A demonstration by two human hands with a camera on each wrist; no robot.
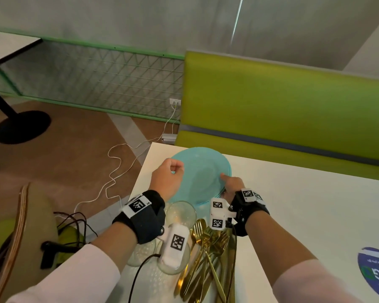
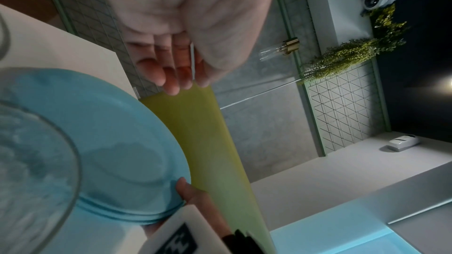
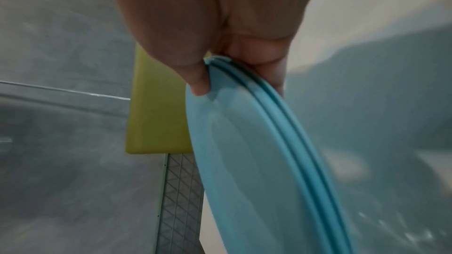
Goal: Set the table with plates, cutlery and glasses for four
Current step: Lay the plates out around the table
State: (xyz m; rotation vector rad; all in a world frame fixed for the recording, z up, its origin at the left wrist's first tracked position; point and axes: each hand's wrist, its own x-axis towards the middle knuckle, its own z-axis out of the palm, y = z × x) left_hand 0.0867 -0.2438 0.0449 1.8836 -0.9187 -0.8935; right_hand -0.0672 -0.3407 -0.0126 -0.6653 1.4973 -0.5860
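A café dining room, this — padded green bench [image 1: 282, 101] behind the white table [image 1: 293, 204], another pedestal table [image 1: 7, 47] across the floor [image 1: 74, 160].

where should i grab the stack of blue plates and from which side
Take the stack of blue plates by its rim from the right, thumb on top and fingers beneath, as the right hand does. The plates are wide, shallow and nested, so only the thin rims give purchase, and glasses crowd the near edge.
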